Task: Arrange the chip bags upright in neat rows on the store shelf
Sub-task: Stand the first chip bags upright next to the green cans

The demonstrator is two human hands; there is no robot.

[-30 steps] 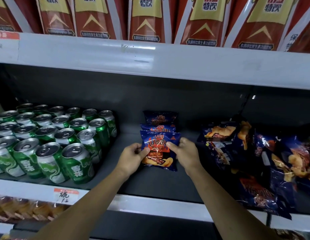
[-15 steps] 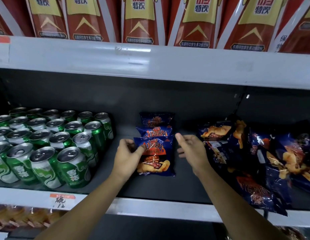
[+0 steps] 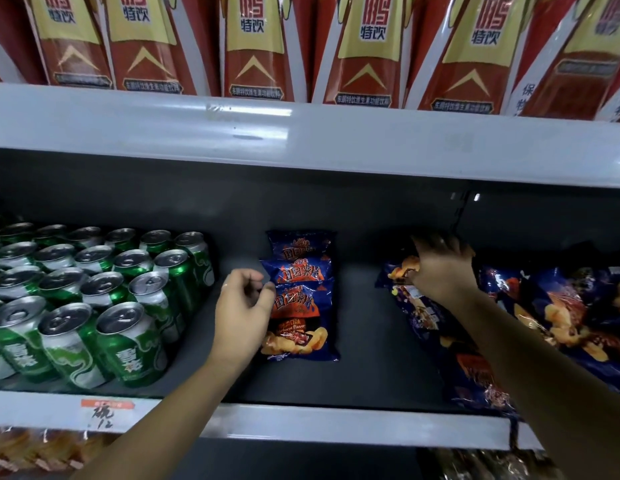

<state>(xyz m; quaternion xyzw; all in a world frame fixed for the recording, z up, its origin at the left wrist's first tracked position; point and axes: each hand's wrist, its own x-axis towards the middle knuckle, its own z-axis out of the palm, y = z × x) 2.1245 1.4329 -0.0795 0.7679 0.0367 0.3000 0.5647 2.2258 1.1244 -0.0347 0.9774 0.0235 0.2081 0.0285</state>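
Observation:
Three dark blue chip bags stand upright one behind another in the middle of the shelf: the front bag [image 3: 301, 323], the middle bag [image 3: 298, 271] and the back bag [image 3: 301, 244]. My left hand [image 3: 242, 306] is beside the front bag, its curled fingertips pinching the bag's top left corner. To the right lies a loose pile of chip bags [image 3: 561, 306], flat and overlapping. My right hand [image 3: 440, 268] reaches over the left end of that pile and grips a chip bag [image 3: 400, 270] there; motion blur hides its fingertips.
Several green cans [image 3: 94, 306] fill the shelf's left side, close to my left wrist. Red drink bottles [image 3: 256, 46] line the upper shelf. The grey shelf front edge [image 3: 336, 424] carries a price label [image 3: 106, 414]. Bare shelf floor [image 3: 370, 323] lies between row and pile.
My right hand left the front bag and moved right onto the pile, taking hold of a bag there. My left hand stayed at the front bag's left corner.

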